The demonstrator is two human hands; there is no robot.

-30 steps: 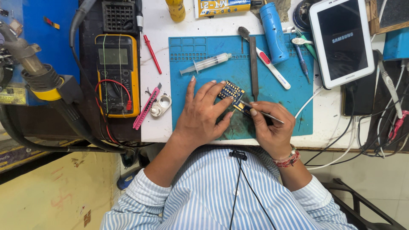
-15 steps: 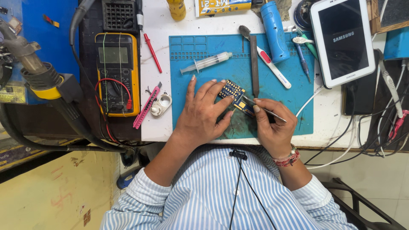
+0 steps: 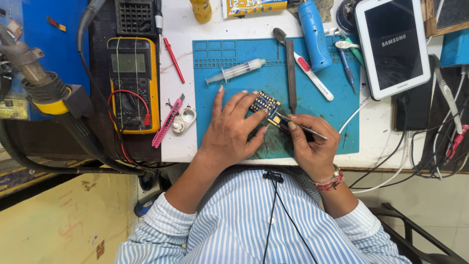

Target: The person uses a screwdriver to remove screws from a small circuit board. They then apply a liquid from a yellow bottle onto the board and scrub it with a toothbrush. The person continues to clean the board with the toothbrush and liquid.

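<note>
A small dark-blue circuit board [image 3: 265,103] with gold pads lies on the blue work mat [image 3: 229,54]. My left hand [image 3: 233,131] rests flat on the mat, its fingertips pinning the board's left edge. My right hand [image 3: 312,145] grips thin metal tweezers [image 3: 298,124], their tip touching the board's lower right corner. A red bracelet sits on my right wrist.
A syringe [image 3: 235,71], a brush [image 3: 289,63], a white-and-red tool [image 3: 313,76] and a blue cylinder [image 3: 314,34] lie on the mat's far part. A yellow multimeter [image 3: 132,80] and pink knife [image 3: 167,122] lie left. A white tablet [image 3: 393,46] and cables sit right.
The hands and the board have stayed almost still; the tweezers have shifted only slightly at the board's corner.
</note>
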